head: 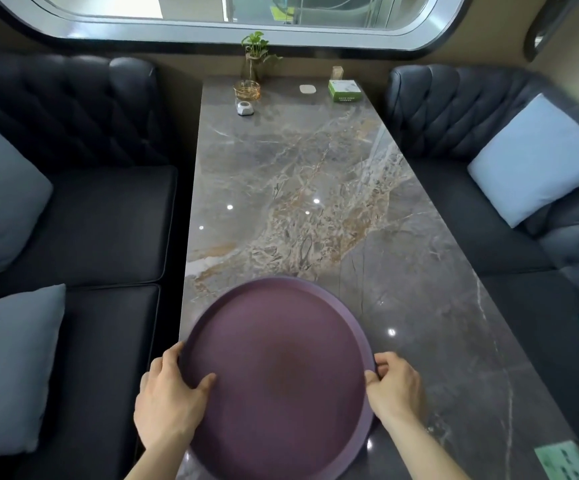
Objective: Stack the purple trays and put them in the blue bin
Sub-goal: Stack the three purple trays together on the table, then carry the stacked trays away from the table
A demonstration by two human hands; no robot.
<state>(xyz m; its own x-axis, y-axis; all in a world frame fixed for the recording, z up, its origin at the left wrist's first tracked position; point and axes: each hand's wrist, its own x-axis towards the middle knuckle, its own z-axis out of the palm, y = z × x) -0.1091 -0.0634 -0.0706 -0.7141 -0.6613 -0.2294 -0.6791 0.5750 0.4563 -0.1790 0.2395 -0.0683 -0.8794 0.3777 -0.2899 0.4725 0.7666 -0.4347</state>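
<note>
A round purple tray (pixel 277 368) is at the near end of the marble table (pixel 298 188), its left rim reaching past the table's left edge. My left hand (pixel 168 400) grips the tray's left rim, thumb lying on the inside of the tray. My right hand (pixel 397 386) grips the right rim, fingers curled over the edge. I cannot tell whether one tray or a stack is in my hands. No blue bin is in view.
At the table's far end stand a small potted plant (pixel 256 53), an amber glass dish (pixel 247 89), a small white object (pixel 245 108) and a green tissue box (pixel 345 90). Dark sofas with pale cushions flank the table (pixel 537 157). A green card (pixel 565 460) lies at the near right.
</note>
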